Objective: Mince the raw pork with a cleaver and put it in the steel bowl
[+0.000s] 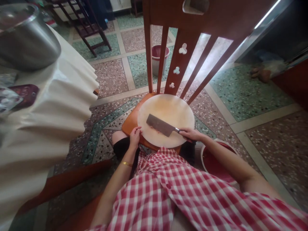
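A round, pale cutting board (173, 109) lies on the wooden seat of a chair in front of me. My right hand (192, 134) is wrapped round the handle of a cleaver (160, 125), whose wide dark blade points left, flat or nearly flat over the board. Small reddish bits (155, 129) show at the blade's lower edge. At the board's left rim is my left hand (135, 136), its fingers curled and the tips pressed together. Whether anything is between those fingertips, I cannot make out.
The chair's slatted back (175, 61) rises behind the board. A table with a cream cloth (55, 106) stands at left, bearing a steel pot (31, 41) and a dark red package (26, 94). A red bucket (216, 160) is by my right arm; a bin (158, 62) stands beyond the chair.
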`<act>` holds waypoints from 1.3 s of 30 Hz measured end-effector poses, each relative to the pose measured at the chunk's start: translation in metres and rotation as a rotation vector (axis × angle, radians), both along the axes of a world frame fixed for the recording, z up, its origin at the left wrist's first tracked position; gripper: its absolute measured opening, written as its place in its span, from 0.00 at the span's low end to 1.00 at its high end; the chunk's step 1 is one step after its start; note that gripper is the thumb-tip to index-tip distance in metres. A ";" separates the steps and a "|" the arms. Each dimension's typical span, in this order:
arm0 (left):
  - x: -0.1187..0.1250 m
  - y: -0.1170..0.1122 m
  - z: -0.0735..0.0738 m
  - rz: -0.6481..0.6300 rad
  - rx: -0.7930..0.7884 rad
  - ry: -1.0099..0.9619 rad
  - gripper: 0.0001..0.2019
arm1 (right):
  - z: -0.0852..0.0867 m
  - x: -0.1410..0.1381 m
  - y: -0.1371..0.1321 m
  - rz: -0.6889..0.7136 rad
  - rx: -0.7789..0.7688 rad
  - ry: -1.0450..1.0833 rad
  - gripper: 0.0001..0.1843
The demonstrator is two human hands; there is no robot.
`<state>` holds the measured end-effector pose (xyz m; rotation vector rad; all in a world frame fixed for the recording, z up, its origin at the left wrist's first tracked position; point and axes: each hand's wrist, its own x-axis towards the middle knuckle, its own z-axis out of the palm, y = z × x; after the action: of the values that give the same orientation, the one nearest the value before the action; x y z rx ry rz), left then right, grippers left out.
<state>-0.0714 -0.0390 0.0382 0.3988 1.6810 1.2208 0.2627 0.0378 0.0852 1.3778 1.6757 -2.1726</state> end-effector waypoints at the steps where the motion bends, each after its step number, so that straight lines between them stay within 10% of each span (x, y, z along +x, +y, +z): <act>1: 0.001 0.000 -0.001 -0.023 0.033 0.052 0.10 | 0.000 0.006 -0.010 -0.091 -0.001 -0.014 0.25; 11: 0.011 -0.008 -0.013 -0.201 0.171 0.274 0.10 | -0.009 0.048 -0.105 -0.830 -0.053 -0.138 0.32; 24: 0.003 -0.030 -0.022 -0.287 0.196 0.685 0.14 | -0.013 -0.055 -0.111 -0.726 0.089 -0.080 0.23; 30: 0.001 -0.039 -0.016 -0.496 -0.032 1.055 0.21 | -0.021 -0.105 -0.109 -0.616 0.068 0.019 0.21; 39: 0.007 -0.036 -0.016 -0.688 -0.111 1.133 0.27 | -0.009 -0.155 -0.094 -0.643 -0.301 0.084 0.16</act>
<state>-0.0642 -0.0754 0.0226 1.6548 2.1804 0.3286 0.1072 -0.0564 0.0764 1.9345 0.9279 -2.6807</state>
